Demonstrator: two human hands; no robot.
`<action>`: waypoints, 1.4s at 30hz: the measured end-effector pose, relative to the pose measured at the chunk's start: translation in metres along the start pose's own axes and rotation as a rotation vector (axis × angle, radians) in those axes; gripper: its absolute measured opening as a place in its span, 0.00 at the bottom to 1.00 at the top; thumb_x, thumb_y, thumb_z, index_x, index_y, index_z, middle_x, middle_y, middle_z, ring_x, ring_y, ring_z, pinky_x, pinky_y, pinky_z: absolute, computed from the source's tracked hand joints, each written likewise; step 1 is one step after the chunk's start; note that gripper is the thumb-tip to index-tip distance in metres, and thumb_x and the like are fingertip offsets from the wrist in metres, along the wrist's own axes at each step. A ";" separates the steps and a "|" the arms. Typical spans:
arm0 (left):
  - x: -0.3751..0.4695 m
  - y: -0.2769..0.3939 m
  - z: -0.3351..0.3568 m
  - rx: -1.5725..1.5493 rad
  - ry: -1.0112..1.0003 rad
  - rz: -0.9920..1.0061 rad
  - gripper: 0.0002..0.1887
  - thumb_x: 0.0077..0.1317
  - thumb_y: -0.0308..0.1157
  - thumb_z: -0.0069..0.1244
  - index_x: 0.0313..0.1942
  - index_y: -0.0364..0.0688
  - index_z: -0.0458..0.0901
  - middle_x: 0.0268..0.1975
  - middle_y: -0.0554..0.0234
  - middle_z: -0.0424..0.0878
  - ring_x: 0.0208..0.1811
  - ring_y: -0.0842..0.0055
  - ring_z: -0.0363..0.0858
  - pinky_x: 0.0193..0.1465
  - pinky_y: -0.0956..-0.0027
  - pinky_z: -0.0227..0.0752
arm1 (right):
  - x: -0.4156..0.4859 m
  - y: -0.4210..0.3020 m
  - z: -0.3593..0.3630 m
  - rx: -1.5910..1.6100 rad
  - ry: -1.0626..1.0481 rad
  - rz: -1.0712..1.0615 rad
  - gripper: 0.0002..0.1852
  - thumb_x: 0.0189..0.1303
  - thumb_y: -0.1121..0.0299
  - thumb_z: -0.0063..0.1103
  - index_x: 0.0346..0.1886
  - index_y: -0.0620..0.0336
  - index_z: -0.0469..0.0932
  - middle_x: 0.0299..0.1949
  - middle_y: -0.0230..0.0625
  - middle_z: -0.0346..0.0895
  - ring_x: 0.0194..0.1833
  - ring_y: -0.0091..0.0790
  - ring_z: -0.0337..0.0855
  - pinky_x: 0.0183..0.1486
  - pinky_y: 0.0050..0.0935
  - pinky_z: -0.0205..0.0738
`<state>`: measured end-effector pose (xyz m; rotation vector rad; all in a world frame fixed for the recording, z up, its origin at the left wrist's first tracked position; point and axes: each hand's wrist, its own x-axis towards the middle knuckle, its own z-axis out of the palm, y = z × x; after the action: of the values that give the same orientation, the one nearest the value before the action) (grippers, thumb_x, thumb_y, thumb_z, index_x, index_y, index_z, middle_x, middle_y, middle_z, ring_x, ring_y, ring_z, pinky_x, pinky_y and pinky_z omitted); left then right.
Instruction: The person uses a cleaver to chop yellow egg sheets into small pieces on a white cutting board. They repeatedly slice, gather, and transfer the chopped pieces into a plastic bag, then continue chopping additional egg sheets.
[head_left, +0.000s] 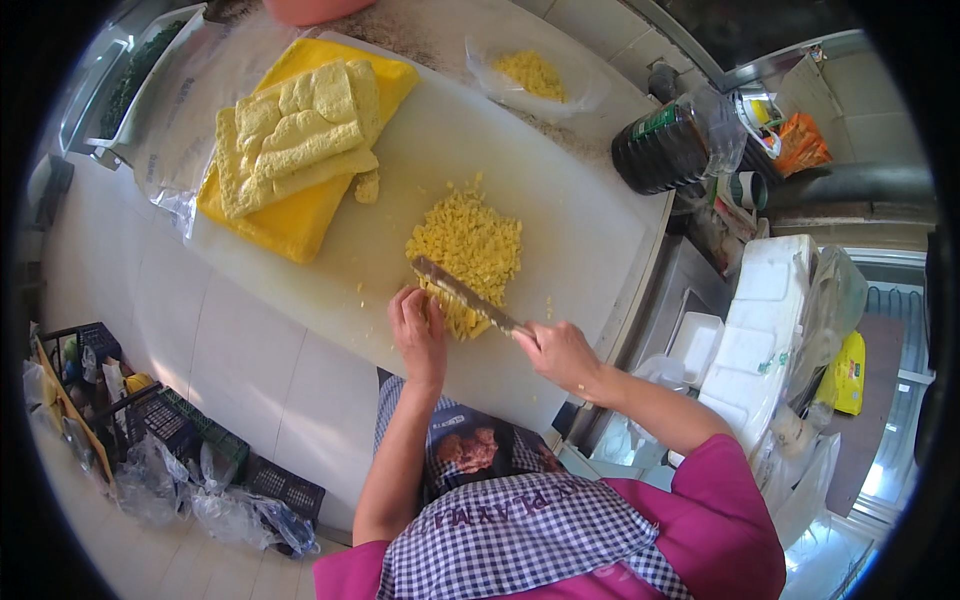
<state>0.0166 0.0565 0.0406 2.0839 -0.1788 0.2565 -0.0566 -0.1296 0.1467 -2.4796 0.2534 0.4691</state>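
My right hand (561, 360) grips the handle of a kitchen knife (466, 295), its blade slanting up and left across a heap of diced yellow food (469, 232). Bits cling to the blade. Curled fingers of my left hand (420, 334) hold the near left edge of some yellow strips (463, 319), close beside the blade; the fingertips are partly hidden. All of this lies on a large white cutting board (577, 232). Farther left, folded spongy yellow sheets (300, 127), perhaps cooked egg, are stacked on a yellow cloth (277, 225). A small offcut (367, 187) sits beside them.
Beyond the board are a clear bag with yellow bits (529, 75) and a large jug of dark liquid (660, 142). A white tray of greens (142, 82) stands far left. White foam boxes (750, 337) are on the right, with plastic crates (180, 420) on the floor.
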 end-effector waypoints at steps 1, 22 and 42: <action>0.000 -0.001 0.000 -0.002 -0.004 0.021 0.11 0.63 0.22 0.56 0.46 0.36 0.76 0.49 0.49 0.78 0.50 0.54 0.77 0.54 0.56 0.72 | -0.002 0.000 0.002 -0.037 -0.012 -0.009 0.17 0.69 0.61 0.56 0.29 0.67 0.80 0.20 0.56 0.76 0.25 0.60 0.79 0.29 0.49 0.74; -0.004 -0.003 -0.005 0.063 -0.083 0.043 0.09 0.65 0.21 0.55 0.44 0.36 0.76 0.45 0.50 0.79 0.49 0.54 0.76 0.52 0.57 0.72 | 0.026 -0.006 0.024 -0.046 0.009 -0.079 0.20 0.70 0.59 0.56 0.28 0.68 0.78 0.18 0.56 0.76 0.24 0.60 0.80 0.29 0.49 0.77; -0.025 0.001 -0.045 0.110 -0.264 0.044 0.20 0.62 0.25 0.60 0.53 0.36 0.74 0.52 0.48 0.77 0.54 0.52 0.75 0.58 0.57 0.71 | 0.009 -0.006 0.020 -0.094 -0.052 -0.103 0.19 0.70 0.59 0.54 0.30 0.66 0.80 0.20 0.56 0.77 0.25 0.61 0.81 0.29 0.51 0.77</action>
<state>-0.0130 0.0956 0.0572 2.2206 -0.3764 0.0166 -0.0518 -0.1132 0.1311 -2.5532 0.0836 0.5110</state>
